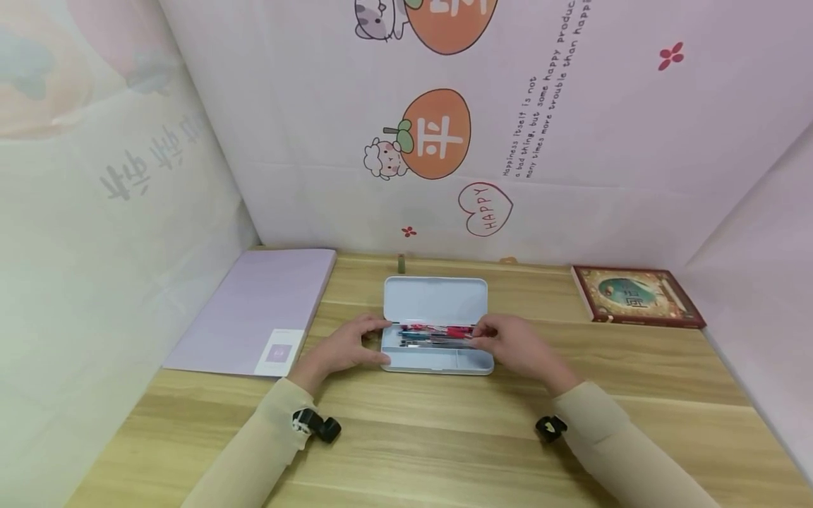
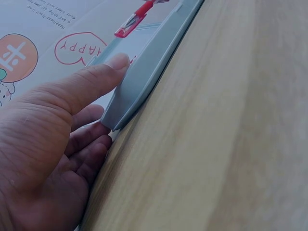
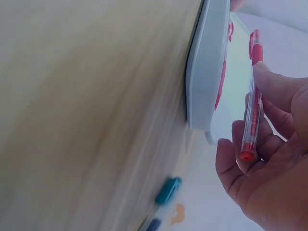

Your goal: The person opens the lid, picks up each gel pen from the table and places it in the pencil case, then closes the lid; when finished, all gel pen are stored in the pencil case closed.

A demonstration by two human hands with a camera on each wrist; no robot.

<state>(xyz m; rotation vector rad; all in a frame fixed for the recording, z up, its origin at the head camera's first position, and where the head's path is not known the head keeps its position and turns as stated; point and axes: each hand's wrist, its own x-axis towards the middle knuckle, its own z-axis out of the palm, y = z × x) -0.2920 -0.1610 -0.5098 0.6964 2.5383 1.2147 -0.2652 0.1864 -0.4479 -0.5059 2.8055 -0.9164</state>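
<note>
An open pale blue pencil case (image 1: 435, 301) lies on the table, its lid raised toward the wall. Several pens (image 1: 425, 336) fill its long compartment. My left hand (image 1: 346, 346) grips the left end, thumb at the front corner and fingers toward the hinge; in the left wrist view the thumb lies on the case wall (image 2: 139, 72). My right hand (image 1: 516, 349) is over the right end and pinches a clear-barrelled red pen (image 3: 255, 106) between thumb and fingers. The case's right end is partly hidden by that hand in the head view.
A lilac folder (image 1: 273, 296) lies at the left, a dark red book (image 1: 637, 296) at the back right. Near the wall stands a small green object (image 1: 401, 264). A teal-capped pen (image 3: 167, 191) shows beyond the case in the right wrist view. Printed sheeting (image 1: 305, 141) covers the walls.
</note>
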